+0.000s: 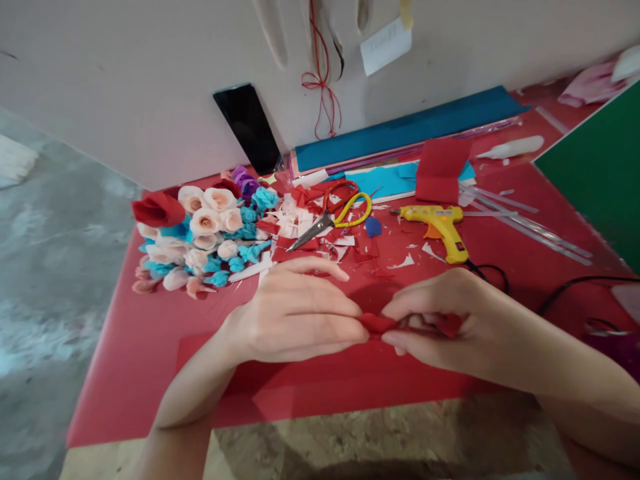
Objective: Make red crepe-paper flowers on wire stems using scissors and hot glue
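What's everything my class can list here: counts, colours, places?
Table: one, red, centre
Held piece: one, red, centre
Flowers: many, white, blue, red, purple, pink, left
Phone: one, black, rear
Scissors: one pair, red and yellow handles, centre
Glue gun: one, yellow, right
Sticks: several, clear, right
Bottle: one, white, right
Folded paper: one, red, rear
Scraps: many, mixed, centre
Sheets: several, blue, rear
Cord: one, red, rear
Note: one, white, top
Board: one, green, right
Cable: unclear, black, right
Bundle: one, pink, right
Left hand: one, bare, centre
Right hand: one, bare, centre
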A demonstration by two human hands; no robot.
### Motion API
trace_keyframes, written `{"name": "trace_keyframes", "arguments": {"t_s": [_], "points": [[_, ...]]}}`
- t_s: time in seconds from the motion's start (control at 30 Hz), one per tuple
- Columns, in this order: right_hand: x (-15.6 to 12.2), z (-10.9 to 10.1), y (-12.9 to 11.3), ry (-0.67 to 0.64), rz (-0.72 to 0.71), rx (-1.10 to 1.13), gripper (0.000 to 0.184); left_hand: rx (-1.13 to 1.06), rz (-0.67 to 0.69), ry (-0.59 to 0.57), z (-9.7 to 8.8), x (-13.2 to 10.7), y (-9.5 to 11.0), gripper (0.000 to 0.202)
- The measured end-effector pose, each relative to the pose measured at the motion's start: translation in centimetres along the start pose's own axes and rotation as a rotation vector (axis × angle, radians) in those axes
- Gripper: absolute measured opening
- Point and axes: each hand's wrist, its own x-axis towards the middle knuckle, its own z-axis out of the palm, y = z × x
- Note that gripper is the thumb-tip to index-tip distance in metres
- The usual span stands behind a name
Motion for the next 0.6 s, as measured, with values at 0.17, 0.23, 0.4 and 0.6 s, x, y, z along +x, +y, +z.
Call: {"name": "trace_keyframes", "arguments": {"t_s": [0.17, 0.23, 0.4, 0.6], "points": [[-0.11, 0.03, 0.4, 0.014, -0.055, -0.086, 0.015, -0.021, 0.011, 0.033, 0.25, -0.22, -0.2, 0.01], [-0.17, 0.07, 0.51, 0.038, -0.089, -0.106, 0.017, -0.019, 0.01, 0.041, 0.26, -0.28, -0.23, 0.01], [-0.14, 0.25, 0.39, 0.053, -0.058, -0.088, 0.022, -0.021, -0.003, 0.016, 0.12, -0.35, -0.19, 0.012], [-0.76, -0.74, -0.33, 0.337, -0.068, -0.12, 0.023, 0.027, 0.003, 0.017, -0.51, -0.31, -0.18, 0.01]]}}
